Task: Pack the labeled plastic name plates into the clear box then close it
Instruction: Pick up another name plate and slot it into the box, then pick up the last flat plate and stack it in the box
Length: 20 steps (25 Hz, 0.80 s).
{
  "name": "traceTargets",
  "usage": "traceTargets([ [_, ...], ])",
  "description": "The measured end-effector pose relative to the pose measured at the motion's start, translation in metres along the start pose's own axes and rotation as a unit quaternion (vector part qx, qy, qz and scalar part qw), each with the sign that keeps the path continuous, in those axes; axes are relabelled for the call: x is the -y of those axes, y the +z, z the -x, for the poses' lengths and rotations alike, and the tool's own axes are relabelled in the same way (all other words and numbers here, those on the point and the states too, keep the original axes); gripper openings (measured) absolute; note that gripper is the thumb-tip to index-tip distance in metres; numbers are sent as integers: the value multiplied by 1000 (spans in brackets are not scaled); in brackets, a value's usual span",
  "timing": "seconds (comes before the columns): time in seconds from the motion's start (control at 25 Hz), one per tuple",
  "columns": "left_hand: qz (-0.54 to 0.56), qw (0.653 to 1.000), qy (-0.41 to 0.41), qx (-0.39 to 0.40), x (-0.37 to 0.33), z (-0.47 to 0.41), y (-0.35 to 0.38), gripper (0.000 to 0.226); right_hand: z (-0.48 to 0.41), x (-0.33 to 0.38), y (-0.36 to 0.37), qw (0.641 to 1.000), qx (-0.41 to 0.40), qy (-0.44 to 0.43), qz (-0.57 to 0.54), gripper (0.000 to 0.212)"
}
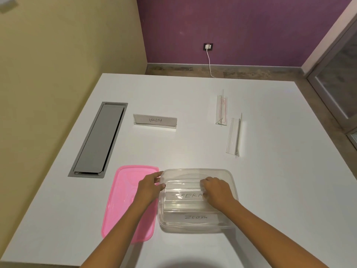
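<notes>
Left hand: Your left hand [149,187] comes in over the right side of the pink lid [123,200], forearm slanting up from the lower centre. Its thumb and fingertips are curled onto the left wall of the clear box [230,177] and hold it at the rim.
Right hand: Your right hand [218,192] is down inside the box, knuckles up and wrist bent. Its fingers are folded over the right end of the upper plate [183,195] and grip it (the fingertips are hidden behind the knuckles).
Clear box: It stands open at the near side of the bench [270,190], just right of the lid. Whether the two touch cannot be told.
Plates in the box: There are two, both lying crosswise. The ZEBRA plate [195,217] sits along the near wall. The upper plate is beyond it, and its lettering is partly covered by your right hand.
Plates outside the box: There are three, all well apart from the box. The ALPHA plate [155,120] stands at mid-bench with its lettering reversed from your side. The red-lettered plate [222,110] and the plain-sided plate [234,135] stand end-on at the right, near each other.
Lid: It lies flat on the bench, off the box.
Other fixtures: A grey cable hatch [99,139] is set into the bench at the left.
</notes>
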<state>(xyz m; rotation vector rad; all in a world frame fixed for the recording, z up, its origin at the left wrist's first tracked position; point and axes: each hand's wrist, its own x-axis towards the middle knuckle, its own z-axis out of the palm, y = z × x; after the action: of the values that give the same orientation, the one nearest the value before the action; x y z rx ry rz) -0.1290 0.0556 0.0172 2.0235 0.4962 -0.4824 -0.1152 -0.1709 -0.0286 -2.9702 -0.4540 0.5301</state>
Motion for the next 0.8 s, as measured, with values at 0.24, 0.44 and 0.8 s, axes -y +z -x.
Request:
traceTargets([
  [0.24, -20, 1000, 6, 4, -1, 0, 1, 51, 5, 1, 2, 998, -61, 21, -26, 21],
  [0.44, -39, 998, 29, -41, -2, -11, -1, 46, 15, 1, -21, 966, -244, -18, -82, 26],
  [0.8, -219, 942, 109, -229, -60, -131, -23, 41, -10, -16, -37, 968, -216, 38, -123, 13],
])
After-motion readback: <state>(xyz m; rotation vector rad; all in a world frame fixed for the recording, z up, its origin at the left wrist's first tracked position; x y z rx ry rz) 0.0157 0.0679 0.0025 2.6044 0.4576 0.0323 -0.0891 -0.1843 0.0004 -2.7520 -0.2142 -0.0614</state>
